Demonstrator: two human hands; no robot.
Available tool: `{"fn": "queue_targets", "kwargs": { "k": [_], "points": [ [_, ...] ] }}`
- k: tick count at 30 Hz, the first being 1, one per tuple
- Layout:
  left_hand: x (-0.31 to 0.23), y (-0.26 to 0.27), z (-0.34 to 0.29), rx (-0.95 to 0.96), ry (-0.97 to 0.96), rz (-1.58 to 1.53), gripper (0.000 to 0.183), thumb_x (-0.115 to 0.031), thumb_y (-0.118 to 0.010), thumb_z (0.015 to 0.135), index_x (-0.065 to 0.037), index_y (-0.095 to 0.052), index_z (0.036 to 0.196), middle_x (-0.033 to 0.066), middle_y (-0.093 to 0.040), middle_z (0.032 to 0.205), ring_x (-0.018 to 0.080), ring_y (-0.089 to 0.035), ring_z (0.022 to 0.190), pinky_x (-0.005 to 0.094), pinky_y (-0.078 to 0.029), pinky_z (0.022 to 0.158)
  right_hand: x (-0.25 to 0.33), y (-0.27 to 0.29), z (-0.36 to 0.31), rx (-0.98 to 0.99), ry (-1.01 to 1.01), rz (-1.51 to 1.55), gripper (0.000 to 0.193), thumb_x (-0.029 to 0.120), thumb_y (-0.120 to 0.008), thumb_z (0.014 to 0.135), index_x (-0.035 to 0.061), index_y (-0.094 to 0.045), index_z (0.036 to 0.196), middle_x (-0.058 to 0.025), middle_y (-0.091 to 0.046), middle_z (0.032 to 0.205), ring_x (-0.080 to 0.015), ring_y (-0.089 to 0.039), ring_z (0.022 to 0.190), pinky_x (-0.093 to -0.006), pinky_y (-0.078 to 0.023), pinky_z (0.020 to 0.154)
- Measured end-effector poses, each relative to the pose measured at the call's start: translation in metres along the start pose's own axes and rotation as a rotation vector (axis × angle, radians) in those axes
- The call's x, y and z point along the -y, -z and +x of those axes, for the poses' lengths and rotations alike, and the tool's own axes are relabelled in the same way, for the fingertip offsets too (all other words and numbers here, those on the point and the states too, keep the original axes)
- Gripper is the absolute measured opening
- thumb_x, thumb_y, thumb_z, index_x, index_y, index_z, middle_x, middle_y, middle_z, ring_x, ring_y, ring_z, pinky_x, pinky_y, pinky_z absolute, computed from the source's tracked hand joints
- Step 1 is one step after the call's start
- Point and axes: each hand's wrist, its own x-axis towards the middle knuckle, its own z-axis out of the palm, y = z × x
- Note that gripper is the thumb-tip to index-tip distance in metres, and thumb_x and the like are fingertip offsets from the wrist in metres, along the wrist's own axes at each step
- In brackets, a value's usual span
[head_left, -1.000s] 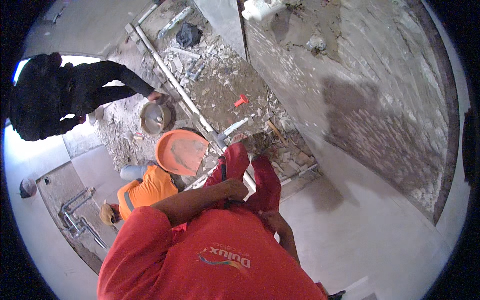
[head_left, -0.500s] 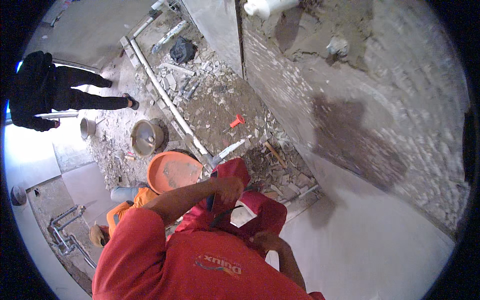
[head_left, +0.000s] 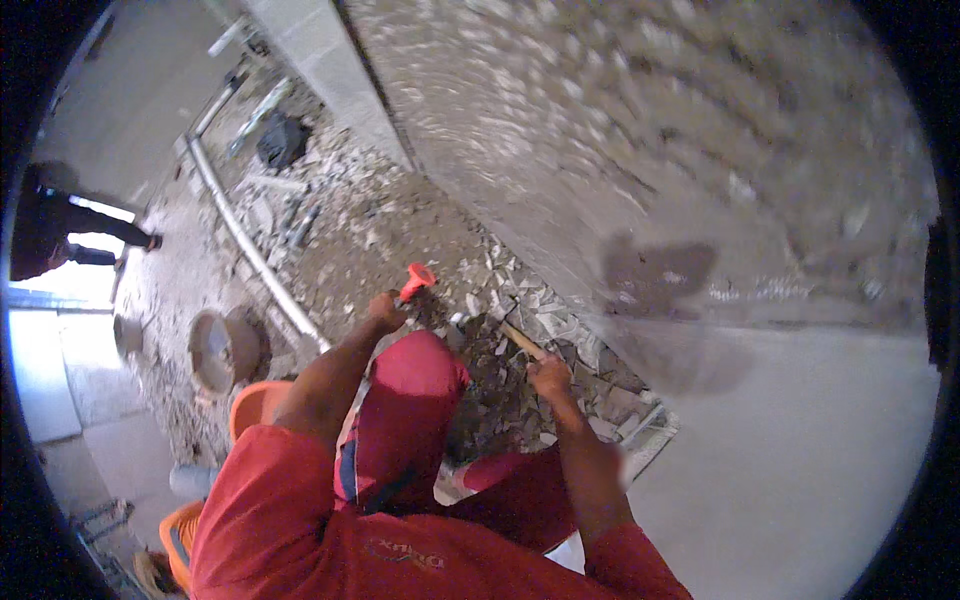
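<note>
My left hand (head_left: 387,310) is closed at the lower end of a chisel (head_left: 418,281) with a bright orange-red grip and round guard, low over the rubble; its blade is hard to make out. My right hand (head_left: 550,376) has its fingers round the end of a hammer's wooden handle (head_left: 522,340). The hammer's head lies among broken tile pieces (head_left: 560,318) and is hard to tell from them. My bent knee in red trousers (head_left: 420,375) is between my two arms.
A white pipe (head_left: 245,240) runs along the left of the dug strip. Beyond it stand a mortar bucket (head_left: 222,350) and an orange basin (head_left: 258,405). A rough wall (head_left: 640,170) rises on the right. A dark bag (head_left: 283,140) and a person in dark clothes (head_left: 75,228) are farther off.
I have bent lower. My left hand has left my knee and reached the chisel; my right hand has moved forward from my thigh onto the hammer handle.
</note>
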Motion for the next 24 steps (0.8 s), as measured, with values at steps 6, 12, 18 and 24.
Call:
{"fn": "queue_targets", "kwargs": {
  "k": [6,12,18,24],
  "points": [
    [0.023,-0.073,0.048,-0.105,-0.016,-0.108,0.046,-0.038,-0.076,0.077,-0.009,-0.069,0.113,0.0204,-0.071,0.105,0.0423,-0.067,0.1,0.0493,-0.053,0.086,0.009,-0.051,0.036,-0.216,0.04,0.045,0.063,0.034,-0.074,0.084,0.0122,-0.053,0.139,-0.02,-0.059,0.131,-0.041,-0.058,0.119,-0.056,-0.046,0.098],
    [-0.015,-0.069,0.079,-0.273,-0.22,-0.267,0.042,-0.039,-0.073,0.08,-0.009,-0.069,0.109,0.0195,-0.071,0.102,0.0425,-0.068,0.096,0.0496,-0.054,0.079,-0.004,-0.079,0.071,-0.408,0.24,-0.193,0.046,0.022,-0.066,0.088,0.0112,-0.059,0.132,-0.0213,-0.061,0.122,-0.0391,-0.062,0.114,-0.0537,-0.049,0.095],
    [-0.053,-0.034,0.049,-0.516,-0.51,-0.608,0.022,-0.013,-0.061,0.086,0.0,-0.066,0.103,0.0159,-0.07,0.092,0.0323,-0.068,0.082,0.038,-0.052,0.074,0.042,-0.054,0.045,-0.017,-0.013,0.141,0.048,0.02,-0.067,0.086,0.0013,-0.057,0.13,-0.0255,-0.068,0.111,-0.0447,-0.068,0.1,-0.0546,-0.055,0.086],
    [-0.168,0.079,-0.007,-0.778,-0.782,-0.722,0.02,-0.005,-0.067,0.081,0.0,-0.069,0.1,0.0121,-0.072,0.091,0.0251,-0.069,0.082,0.0353,-0.053,0.076,0.037,-0.014,-0.011,-0.322,0.11,0.525,0.046,0.037,-0.068,0.092,-0.0025,-0.06,0.115,-0.0261,-0.068,0.099,-0.0442,-0.067,0.096,-0.0513,-0.052,0.085]
  ]
}}
